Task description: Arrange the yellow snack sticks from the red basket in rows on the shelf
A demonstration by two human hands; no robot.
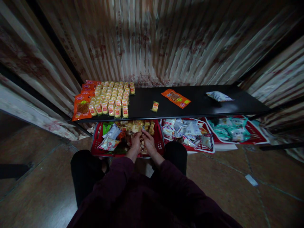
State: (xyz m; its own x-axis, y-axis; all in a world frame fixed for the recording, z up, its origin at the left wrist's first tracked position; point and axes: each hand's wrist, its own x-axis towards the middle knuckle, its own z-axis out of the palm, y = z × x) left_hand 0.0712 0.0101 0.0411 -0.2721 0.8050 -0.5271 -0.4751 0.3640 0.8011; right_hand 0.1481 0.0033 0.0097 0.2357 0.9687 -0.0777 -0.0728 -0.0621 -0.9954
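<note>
My left hand and my right hand are close together over a red basket between my knees. The fingers of both curl inward around small wrapped snacks in the basket; what they hold is too dark and small to make out. Clear-wrapped yellowish snack packs lie just beyond my fingertips. White-and-blue snack bags and a bright green packet fill the basket's left side.
On the black shelf above stand rows of yellow wrapped cakes, orange packets, a lone cake, another orange packet and a white bag. Red baskets with white bags and teal bags sit to the right.
</note>
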